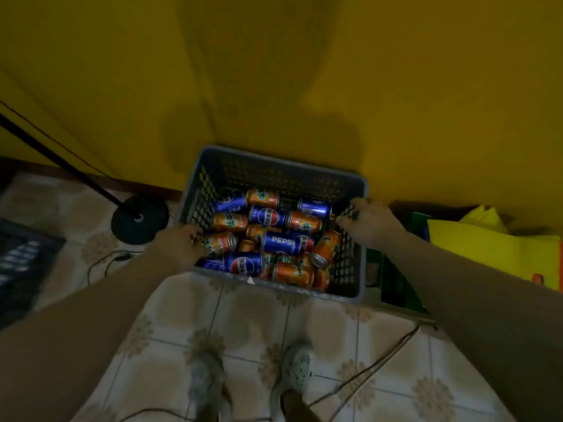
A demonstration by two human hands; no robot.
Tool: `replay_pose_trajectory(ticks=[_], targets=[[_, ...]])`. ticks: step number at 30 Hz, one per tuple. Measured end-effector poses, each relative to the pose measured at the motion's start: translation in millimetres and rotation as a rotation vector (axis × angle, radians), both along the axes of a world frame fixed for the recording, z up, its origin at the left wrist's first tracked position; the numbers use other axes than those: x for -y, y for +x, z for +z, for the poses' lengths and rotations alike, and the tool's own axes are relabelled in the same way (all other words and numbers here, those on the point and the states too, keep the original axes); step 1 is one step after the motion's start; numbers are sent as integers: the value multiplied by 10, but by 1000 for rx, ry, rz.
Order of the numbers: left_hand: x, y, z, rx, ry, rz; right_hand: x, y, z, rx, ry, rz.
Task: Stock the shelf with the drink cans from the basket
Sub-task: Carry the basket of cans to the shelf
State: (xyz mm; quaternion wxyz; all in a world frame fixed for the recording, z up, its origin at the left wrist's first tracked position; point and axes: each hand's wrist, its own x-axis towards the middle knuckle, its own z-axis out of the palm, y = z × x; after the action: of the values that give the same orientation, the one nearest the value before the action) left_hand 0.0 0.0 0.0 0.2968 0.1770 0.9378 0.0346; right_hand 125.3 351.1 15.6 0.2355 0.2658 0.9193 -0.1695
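The grey perforated basket is being gripped at its side rims by the left hand and the right hand. Blue cans and orange cans are lying jumbled on their sides inside, touching and piling up toward the near wall, one orange can leaning on the right wall.

Flower-patterned tile floor carrying a round black stand base, loose cables, two pale clogs; grey basket contact unclear.
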Motion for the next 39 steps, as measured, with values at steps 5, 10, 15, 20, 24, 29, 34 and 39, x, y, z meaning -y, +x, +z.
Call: replay_pose_trajectory(ticks=[5,10,15,20,24,29,34,39], targets=[[63,-587,-717,-49,-50,136,-259,-275,-870,77,30,-63],[216,-1032,-1230,1,33,225,-410,-387,-1396,38,-1,-317],[240,-1058,-1411,-66,209,224,-499,-384,-1606,-101,-56,-495],[228,-965,-1349,-12,326,318,-492,-280,-1587,-190,-144,-557],[209,-952,-1312,25,337,371,-458,-249,-1573,-222,-162,-560],[185,-1032,-1348,31,330,403,-467,-281,-1603,-256,-197,-582],[196,-973,-1258,-10,271,377,-376,-213,-1514,-255,-183,-581],[314,-797,-929,-4,263,389,-230,-6,-1159,-240,-147,-601]])
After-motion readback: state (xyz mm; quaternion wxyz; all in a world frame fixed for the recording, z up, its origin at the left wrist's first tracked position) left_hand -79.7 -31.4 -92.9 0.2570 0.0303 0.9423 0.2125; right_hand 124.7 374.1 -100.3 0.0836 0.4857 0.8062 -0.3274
